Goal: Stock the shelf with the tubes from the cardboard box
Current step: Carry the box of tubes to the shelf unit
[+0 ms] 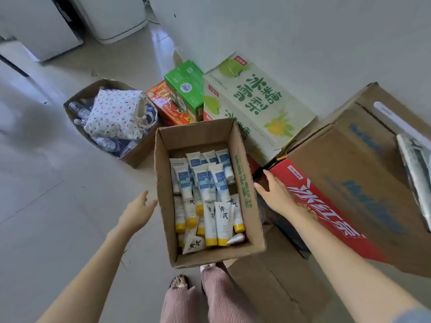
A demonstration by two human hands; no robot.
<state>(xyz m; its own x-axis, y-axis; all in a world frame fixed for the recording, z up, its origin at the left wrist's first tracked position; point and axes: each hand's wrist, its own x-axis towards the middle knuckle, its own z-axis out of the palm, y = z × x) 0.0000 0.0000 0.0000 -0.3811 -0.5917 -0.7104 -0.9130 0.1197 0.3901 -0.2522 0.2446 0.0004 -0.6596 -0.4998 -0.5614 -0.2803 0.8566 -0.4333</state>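
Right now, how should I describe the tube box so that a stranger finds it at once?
Cartons line the white wall; in front of the pale green carton stands an open brown cardboard box. Unlike the open box to its left, which holds water bottles, it holds blue-and-white tubes and yellow-capped tubes.

storage corner of a home or small shop back room: pale tiled floor (46, 183), bare white wall (303, 31), printed drink cartons (251, 106) stacked against it, open cardboard box (245, 183) of tubes (203, 183), white appliances (112, 17) behind.
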